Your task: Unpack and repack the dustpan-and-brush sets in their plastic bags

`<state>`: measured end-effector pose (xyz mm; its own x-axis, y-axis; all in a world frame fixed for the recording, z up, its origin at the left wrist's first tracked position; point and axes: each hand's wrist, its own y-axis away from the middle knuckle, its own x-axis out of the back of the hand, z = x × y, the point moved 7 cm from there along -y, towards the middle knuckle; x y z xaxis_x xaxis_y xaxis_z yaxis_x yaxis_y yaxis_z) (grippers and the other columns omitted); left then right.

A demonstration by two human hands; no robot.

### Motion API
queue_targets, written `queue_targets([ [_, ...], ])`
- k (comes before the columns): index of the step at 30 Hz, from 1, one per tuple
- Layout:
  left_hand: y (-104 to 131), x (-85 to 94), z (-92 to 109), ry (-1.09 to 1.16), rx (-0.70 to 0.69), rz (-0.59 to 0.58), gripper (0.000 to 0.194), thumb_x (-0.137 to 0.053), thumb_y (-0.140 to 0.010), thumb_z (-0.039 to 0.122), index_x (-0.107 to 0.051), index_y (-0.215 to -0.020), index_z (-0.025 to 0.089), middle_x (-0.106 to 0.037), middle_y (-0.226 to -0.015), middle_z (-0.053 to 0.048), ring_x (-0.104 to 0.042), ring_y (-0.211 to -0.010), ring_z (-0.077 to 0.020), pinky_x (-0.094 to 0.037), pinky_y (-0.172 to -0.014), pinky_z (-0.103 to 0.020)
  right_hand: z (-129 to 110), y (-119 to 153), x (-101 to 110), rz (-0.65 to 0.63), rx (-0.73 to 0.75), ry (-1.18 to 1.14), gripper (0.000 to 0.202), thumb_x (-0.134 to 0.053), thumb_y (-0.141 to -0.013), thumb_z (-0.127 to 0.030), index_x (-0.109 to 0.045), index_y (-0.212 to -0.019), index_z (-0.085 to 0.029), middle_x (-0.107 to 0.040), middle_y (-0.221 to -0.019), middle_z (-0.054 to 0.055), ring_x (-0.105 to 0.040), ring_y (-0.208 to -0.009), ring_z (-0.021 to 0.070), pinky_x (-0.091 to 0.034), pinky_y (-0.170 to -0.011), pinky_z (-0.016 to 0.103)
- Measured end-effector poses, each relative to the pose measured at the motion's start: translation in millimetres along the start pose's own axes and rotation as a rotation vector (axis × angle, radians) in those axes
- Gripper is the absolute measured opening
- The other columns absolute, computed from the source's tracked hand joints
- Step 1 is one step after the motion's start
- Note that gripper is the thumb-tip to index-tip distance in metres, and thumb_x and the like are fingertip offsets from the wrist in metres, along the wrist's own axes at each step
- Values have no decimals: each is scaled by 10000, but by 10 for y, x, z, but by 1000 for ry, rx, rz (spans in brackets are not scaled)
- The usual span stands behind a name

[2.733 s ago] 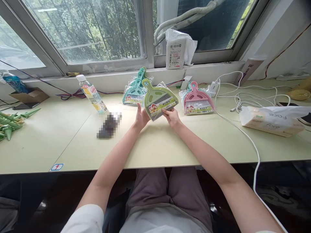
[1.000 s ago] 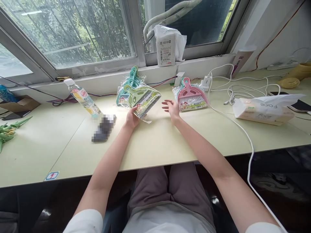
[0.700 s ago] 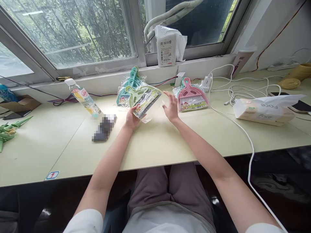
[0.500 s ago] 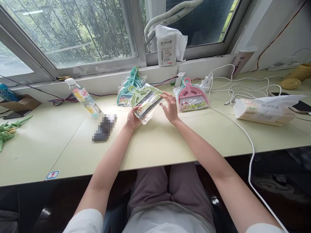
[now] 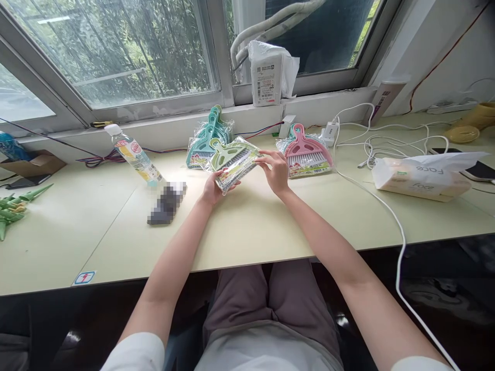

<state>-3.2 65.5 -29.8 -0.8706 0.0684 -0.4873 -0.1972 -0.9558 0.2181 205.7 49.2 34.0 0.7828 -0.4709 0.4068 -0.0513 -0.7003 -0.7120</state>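
A green dustpan and brush set (image 5: 236, 159) in clear plastic wrap is held tilted above the table. My left hand (image 5: 215, 188) grips its lower left side, with fingertips showing underneath. My right hand (image 5: 275, 169) pinches the wrap at the right end between thumb and fingers. Behind it on the left, several wrapped teal sets (image 5: 201, 147) lean together near the wall. To the right of my right hand, a pink set (image 5: 305, 152) lies with its handle toward the window.
A drink bottle (image 5: 133, 154) and a blurred dark object (image 5: 167, 203) are on the left. A tissue pack (image 5: 421, 178) and white cables (image 5: 386, 201) occupy the right. A white box (image 5: 266, 80) stands on the sill; green pieces (image 5: 15, 208) lie far left.
The loose plastic hanging below the green set is now folded up against it. My right hand has shifted slightly right and closed on the edge. Fingertips of my left hand now show beneath the set.
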Motion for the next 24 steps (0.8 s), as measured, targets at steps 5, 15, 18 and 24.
queue_targets([
  [5, 9, 0, -13, 7, 30, 9, 527, -484, -778, 161, -448, -1303, 135, -692, -1036, -131, -727, -869, -264, -617, -593, -283, 62, 19, -35, -11, -7, 69, 224, -525, -942, -368, -736, -939, -293, -718, -1103, 4, -582, -1094, 239, -341, -1017, 420],
  [15, 8, 0, -50, -63, 66, -47, 594, -531, -704, 75, -475, -1294, 119, -690, -1069, -138, -729, -842, -250, -621, -581, -266, 152, -12, -20, 11, -21, 60, 205, -566, -914, -390, -740, -867, -295, -690, -1183, -12, -577, -1136, 238, -325, -1025, 425],
  [18, -2, 0, -62, -65, 70, -59, 584, -539, -710, 81, -478, -1290, 115, -692, -1068, -141, -729, -836, -243, -617, -574, -259, 176, -15, -50, -24, -27, 38, 218, -543, -929, -380, -736, -885, -290, -732, -1071, -3, -611, -1094, 226, -292, -1053, 424],
  [24, 16, -9, -60, -49, 67, -44, 551, -539, -697, 82, -506, -1246, 122, -701, -984, -119, -726, -748, -223, -594, -511, -234, 153, -5, -33, -4, -4, 112, 271, -493, -950, -406, -734, -892, -296, -743, -969, 4, -605, -1055, 227, -215, -1092, 443],
])
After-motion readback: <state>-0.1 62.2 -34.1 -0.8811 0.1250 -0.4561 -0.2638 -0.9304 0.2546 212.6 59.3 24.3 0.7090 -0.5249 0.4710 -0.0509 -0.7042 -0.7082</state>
